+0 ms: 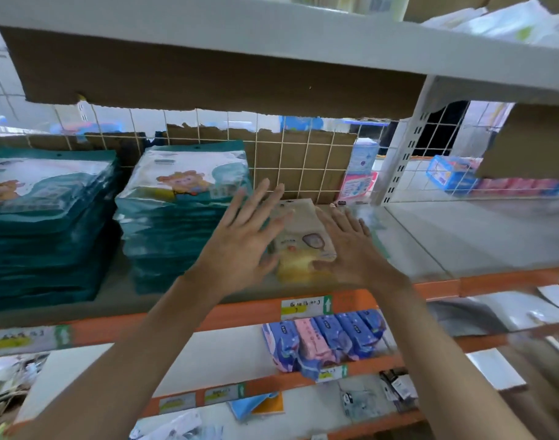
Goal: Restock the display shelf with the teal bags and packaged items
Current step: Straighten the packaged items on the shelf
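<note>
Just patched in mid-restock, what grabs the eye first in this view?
Two open hands, the left hand and right hand, flank a pale yellow packet on the middle shelf. Left of them stand two tall stacks of teal bags. A row of blue and pink packs sits one shelf below.

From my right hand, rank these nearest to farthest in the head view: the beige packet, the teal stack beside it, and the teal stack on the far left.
1. Beige packet: at the right hand, just to its left on the shelf.
2. Nearer teal stack: past the left hand, mid-shelf.
3. Far-left teal stack: at the left end.
</note>
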The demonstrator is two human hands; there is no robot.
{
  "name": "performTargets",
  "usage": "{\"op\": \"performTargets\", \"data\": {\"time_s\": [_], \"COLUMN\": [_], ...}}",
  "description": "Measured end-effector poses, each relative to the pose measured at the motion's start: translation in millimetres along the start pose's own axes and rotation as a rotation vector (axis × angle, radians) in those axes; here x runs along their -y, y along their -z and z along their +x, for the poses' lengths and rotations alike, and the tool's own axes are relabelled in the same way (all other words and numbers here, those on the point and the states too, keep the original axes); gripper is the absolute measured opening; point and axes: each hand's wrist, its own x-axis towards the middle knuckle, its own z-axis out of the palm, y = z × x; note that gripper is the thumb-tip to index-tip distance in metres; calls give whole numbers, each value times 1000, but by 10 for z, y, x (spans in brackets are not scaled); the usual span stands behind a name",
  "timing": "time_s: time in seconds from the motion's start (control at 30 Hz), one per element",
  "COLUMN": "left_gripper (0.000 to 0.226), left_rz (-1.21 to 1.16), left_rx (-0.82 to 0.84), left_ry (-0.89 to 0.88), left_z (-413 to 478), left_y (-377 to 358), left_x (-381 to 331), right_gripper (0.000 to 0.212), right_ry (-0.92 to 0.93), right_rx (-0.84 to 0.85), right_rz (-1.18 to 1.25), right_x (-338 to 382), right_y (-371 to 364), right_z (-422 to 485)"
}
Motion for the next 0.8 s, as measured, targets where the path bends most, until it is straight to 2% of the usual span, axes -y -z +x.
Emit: {"op": "performTargets", "data": {"time_s": [0.17,0.3,0.37,0.43,0.5,0.6,0.7,0.8], "left_gripper": [51,54,52,52,45,40,44,49], "left_rz": [25,39,-53,-308,-613,-856,-990,-891], "left_rx": [92,188,224,267,191,123,132,223], "left_ry": [9,128,274,514,742,985,1135,1119], "left_z": [267,346,348,334,368,489,605,711], "left_y": [-329,-601,-707,-814,-863,-854,-902,-1024], "left_x": [-430,-652,-729,-764,-786,-778,-695,-564], "right_gripper": [102,95,85,77,71,67,63,62], "right_ry": [46,114,113,115,94,8,-106,-182], "right_rx": [100,180,210,212,228,261,244,200], "right_rz": [90,290,417,525,588,763,845,880], "right_x": [-471,-674,-705,-709,-690,-628,-610,-606], "right_y": [-27,-143,-185,-226,-251,-327,-444,-532], "right_z": [89,184,190,179,196,331,501,660]}}
